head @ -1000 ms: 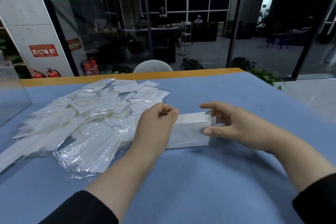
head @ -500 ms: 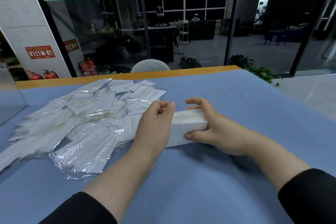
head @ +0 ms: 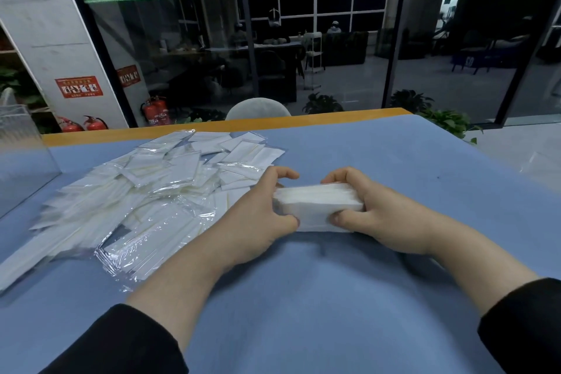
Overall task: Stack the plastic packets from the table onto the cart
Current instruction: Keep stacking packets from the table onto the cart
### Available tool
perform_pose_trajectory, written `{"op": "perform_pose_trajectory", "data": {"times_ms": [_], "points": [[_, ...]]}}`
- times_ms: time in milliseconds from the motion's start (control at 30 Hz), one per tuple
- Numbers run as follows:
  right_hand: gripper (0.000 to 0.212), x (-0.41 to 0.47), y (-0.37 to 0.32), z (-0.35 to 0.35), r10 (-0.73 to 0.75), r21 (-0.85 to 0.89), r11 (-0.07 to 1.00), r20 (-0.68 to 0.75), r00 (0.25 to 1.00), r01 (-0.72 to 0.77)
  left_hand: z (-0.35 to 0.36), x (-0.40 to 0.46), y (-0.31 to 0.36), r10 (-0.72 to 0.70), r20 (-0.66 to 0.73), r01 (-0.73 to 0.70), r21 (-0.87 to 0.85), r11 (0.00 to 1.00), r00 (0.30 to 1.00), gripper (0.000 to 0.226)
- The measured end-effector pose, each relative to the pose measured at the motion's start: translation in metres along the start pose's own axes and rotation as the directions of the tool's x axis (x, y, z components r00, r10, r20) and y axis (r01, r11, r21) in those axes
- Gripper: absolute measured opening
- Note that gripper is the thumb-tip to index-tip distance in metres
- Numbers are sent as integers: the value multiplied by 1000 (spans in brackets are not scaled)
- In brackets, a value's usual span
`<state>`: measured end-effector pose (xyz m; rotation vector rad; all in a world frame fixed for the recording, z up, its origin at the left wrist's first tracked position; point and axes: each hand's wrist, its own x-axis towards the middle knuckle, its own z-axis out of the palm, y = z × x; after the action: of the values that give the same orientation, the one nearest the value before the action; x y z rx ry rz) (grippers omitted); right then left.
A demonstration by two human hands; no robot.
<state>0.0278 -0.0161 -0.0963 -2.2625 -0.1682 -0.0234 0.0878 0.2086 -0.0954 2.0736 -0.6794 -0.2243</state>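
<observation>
A person at a blue-covered table (head: 394,297) grips a neat stack (head: 317,202) of white packets from both ends, near the table's middle. The left hand (head: 261,215) curls fingers and thumb round the stack's left end; the right hand (head: 376,215) does the same at the right end. A loose pile (head: 145,191) of plastic packets sprawls across the table's left half, reaching toward the far edge. A clear box (head: 21,158) stands at the left edge.
</observation>
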Motion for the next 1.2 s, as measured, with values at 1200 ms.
{"op": "perform_pose_trajectory", "data": {"times_ms": [1200], "points": [[25,-164,-49,-44,83,-80,988,-429,899,-130,44,-28,99,294,97,-291,-46,956,951,27]]}}
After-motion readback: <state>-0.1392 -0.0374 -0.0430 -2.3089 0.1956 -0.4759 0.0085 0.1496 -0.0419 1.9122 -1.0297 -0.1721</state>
